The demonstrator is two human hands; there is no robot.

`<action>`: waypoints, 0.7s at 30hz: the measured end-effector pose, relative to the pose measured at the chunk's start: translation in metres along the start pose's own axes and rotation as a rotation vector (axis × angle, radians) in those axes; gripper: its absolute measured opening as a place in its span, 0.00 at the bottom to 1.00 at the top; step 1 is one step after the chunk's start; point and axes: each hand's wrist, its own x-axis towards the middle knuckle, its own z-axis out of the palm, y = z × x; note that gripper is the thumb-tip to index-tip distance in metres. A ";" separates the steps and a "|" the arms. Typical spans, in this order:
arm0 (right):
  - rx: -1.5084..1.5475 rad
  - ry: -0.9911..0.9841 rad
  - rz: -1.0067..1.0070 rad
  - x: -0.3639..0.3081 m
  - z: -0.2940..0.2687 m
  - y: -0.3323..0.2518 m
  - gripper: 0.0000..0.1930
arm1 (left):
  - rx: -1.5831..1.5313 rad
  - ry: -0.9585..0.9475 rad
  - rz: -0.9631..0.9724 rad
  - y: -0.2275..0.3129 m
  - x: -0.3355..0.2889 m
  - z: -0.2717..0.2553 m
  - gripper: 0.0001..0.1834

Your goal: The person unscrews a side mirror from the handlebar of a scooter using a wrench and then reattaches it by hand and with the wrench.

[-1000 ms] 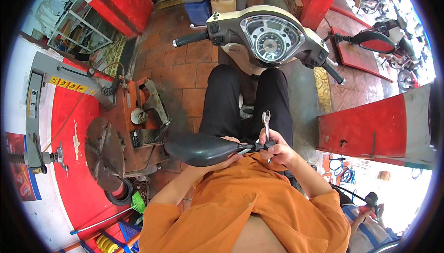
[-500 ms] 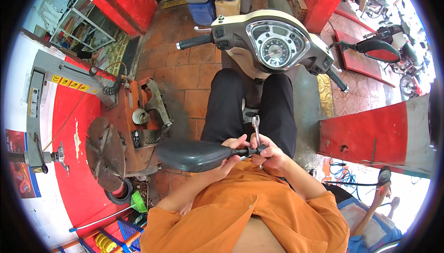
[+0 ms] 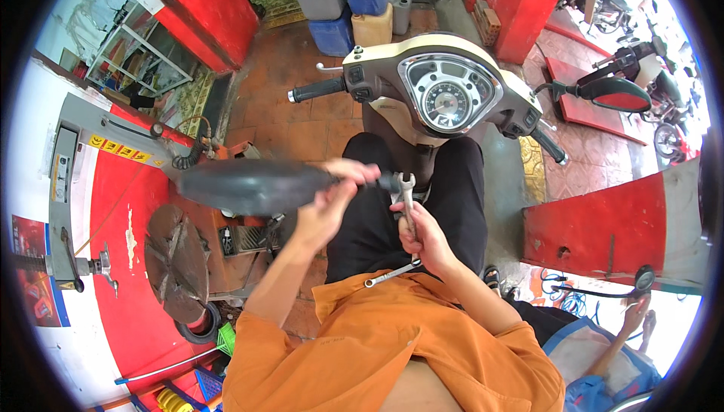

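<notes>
My left hand (image 3: 332,205) is closed round the stem of a black motorbike mirror (image 3: 249,187), blurred by motion. Its oval head reaches out to the left, and the stem's end points at the wrench in my other hand. My right hand (image 3: 430,242) grips an open-ended wrench (image 3: 408,199), jaw up, above my lap. Below that hand a second wrench (image 3: 388,274) slants across my shirt, ring end to the left; whether my fingers hold it too, I cannot tell. In front stands a cream scooter (image 3: 445,99) with a round dial, its right mirror (image 3: 618,95) mounted.
A tyre-changing machine (image 3: 177,254) with a round turntable stands at the left. Blue, grey and tan jerrycans (image 3: 351,1) are stacked ahead. At the right is a red and white pillar (image 3: 596,223). Another person's hand (image 3: 637,314) holds a mirror at lower right.
My left hand has carried the mirror up and left, away from my right hand. My right hand has shifted slightly down with the wrench, and the second wrench has come into sight.
</notes>
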 end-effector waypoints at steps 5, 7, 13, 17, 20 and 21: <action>-0.176 0.042 -0.034 -0.003 -0.009 -0.023 0.22 | 0.407 0.225 0.165 0.025 0.125 -0.051 0.12; -0.379 0.040 -0.087 0.001 -0.013 -0.037 0.25 | 0.477 0.257 0.205 0.016 0.170 -0.072 0.14; -0.421 0.071 -0.196 0.007 -0.012 -0.073 0.25 | 0.485 0.329 0.204 -0.037 0.244 -0.083 0.12; -0.408 0.061 -0.187 0.005 -0.021 -0.065 0.24 | 0.480 0.370 0.381 -0.057 0.264 -0.087 0.11; -0.427 0.033 -0.158 0.002 -0.027 -0.055 0.25 | 0.568 0.349 0.419 -0.062 0.262 -0.085 0.12; -0.425 0.034 -0.159 0.001 -0.028 -0.052 0.25 | 0.656 0.345 0.416 -0.063 0.260 -0.084 0.13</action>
